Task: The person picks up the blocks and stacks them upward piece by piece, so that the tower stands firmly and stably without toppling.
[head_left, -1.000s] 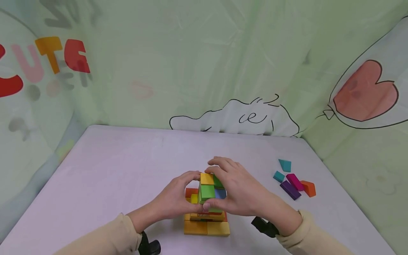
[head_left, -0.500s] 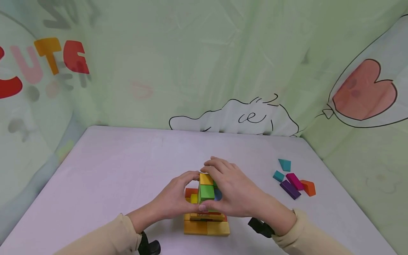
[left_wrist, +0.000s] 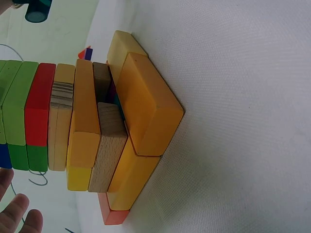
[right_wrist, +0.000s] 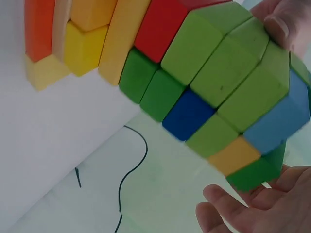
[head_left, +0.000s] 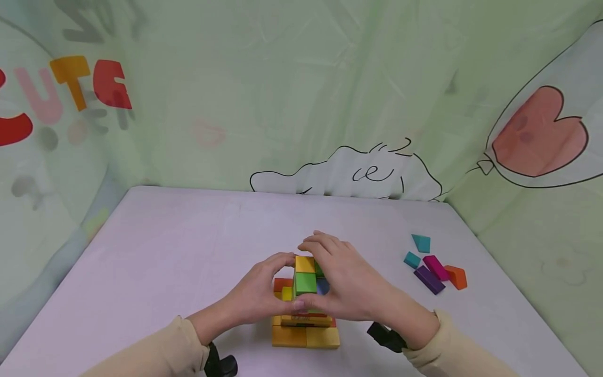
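A tower of coloured wooden blocks (head_left: 305, 284) stands upright near the front of the table. My left hand (head_left: 249, 292) curves round its left side, thumb in front and index finger at the top rear corner. From the right, my right hand (head_left: 350, 288) wraps the upper blocks, its thumb tip meeting the left thumb in front. Between the hands show a yellow block (head_left: 304, 264) on top and part of a blue block (head_left: 322, 286). In the left wrist view, orange planks (left_wrist: 150, 104) form the base under a plain wood block (left_wrist: 112, 141). Several green blocks (right_wrist: 226, 63) fill the upper part in the right wrist view.
Loose blocks lie to the right on the table (head_left: 198, 230): a teal triangular one (head_left: 421, 243), a small teal one (head_left: 412, 260), a magenta one (head_left: 435, 268), a purple one (head_left: 429, 280) and an orange one (head_left: 456, 277). A printed fabric wall (head_left: 212, 104) rises behind.
My right hand has shifted slightly left, closing in on the tower top and covering more of the blue block. The left hand and the loose blocks have stayed put.
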